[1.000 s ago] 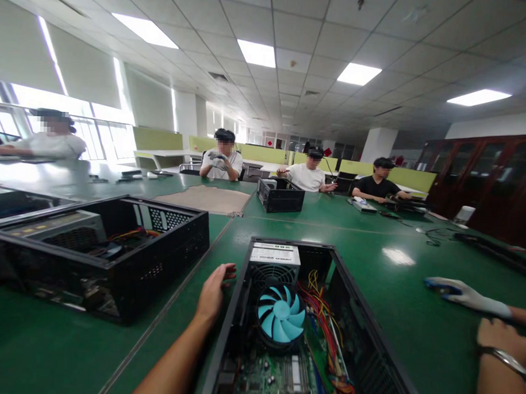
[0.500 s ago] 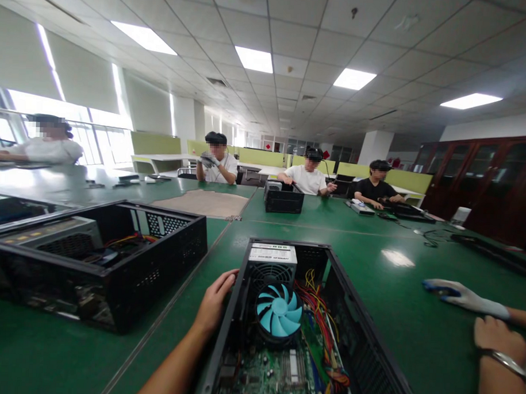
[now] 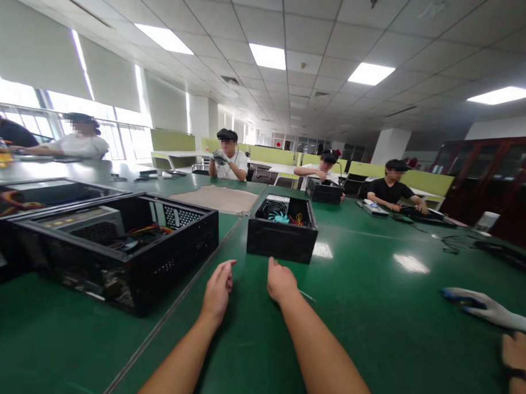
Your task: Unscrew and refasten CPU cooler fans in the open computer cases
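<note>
A black computer case, its top side uncovered, rests on the green table in front of me. A blue fan and a power supply show inside it. Just short of the case's near face is my right hand, one finger stretched forward; whether it touches the case, I cannot tell. My left hand hovers to the left with its fingers loosely bent and nothing visible in them. Beside my right hand a thin pale strip shows; whether it lies on the table is unclear.
At left stands another opened black case, with a further one behind it. A co-worker's gloved hand and bare hand are at the right edge. Beige cardboard lies beyond; several people sit across the table.
The case with the blue fan has moved away from me across the table. My left hand has come off its side, and my right hand has come into view.
</note>
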Tool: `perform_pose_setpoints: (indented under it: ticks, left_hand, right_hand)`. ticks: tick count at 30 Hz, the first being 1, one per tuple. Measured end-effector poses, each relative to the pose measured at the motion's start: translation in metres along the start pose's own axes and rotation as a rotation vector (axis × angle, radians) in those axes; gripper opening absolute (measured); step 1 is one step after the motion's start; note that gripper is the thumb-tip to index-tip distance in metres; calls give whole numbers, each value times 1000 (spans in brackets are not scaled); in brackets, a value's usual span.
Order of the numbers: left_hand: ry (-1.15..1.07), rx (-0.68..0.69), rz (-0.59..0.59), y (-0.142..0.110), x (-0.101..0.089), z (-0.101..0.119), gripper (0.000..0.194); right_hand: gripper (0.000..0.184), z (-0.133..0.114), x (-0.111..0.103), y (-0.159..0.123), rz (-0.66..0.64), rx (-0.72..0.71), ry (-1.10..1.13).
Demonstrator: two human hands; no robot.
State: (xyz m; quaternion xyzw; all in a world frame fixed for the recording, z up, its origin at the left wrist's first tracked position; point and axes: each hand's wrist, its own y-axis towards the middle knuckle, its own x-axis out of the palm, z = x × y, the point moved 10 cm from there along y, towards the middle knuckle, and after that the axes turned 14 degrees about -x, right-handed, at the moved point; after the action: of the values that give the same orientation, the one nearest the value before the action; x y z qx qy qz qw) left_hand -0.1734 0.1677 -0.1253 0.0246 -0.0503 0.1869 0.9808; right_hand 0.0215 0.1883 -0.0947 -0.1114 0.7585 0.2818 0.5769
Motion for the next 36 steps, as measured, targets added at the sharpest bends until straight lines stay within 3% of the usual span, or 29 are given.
perform_pose_setpoints:
  ticks: [3, 5, 13, 18, 24, 29, 36]
  left_hand:
    - [43, -12, -47, -2, 10, 0, 58]
    - [77, -13, -66, -5, 16, 1, 57]
    - [202, 27, -126, -14, 28, 10, 49]
    - [226, 39, -153, -14, 33, 15, 45]
    - [239, 53, -178, -18, 38, 20, 46]
    - [268, 66, -198, -21, 40, 21, 46]
    - [346, 85, -281, -33, 53, 15, 45]
  right_hand:
    - [29, -9, 25, 13, -5, 12, -67]
    - [27, -7, 30, 11, 8, 21, -105]
    - [33, -7, 17, 1, 89, 19, -164]
    - [44, -18, 20, -15, 41, -18, -147]
    - [50, -54, 11, -38, -13, -191, -163]
    - [53, -75, 9, -75, -32, -241, -97]
    - [41, -61, 12, -94, -72, -152, 28]
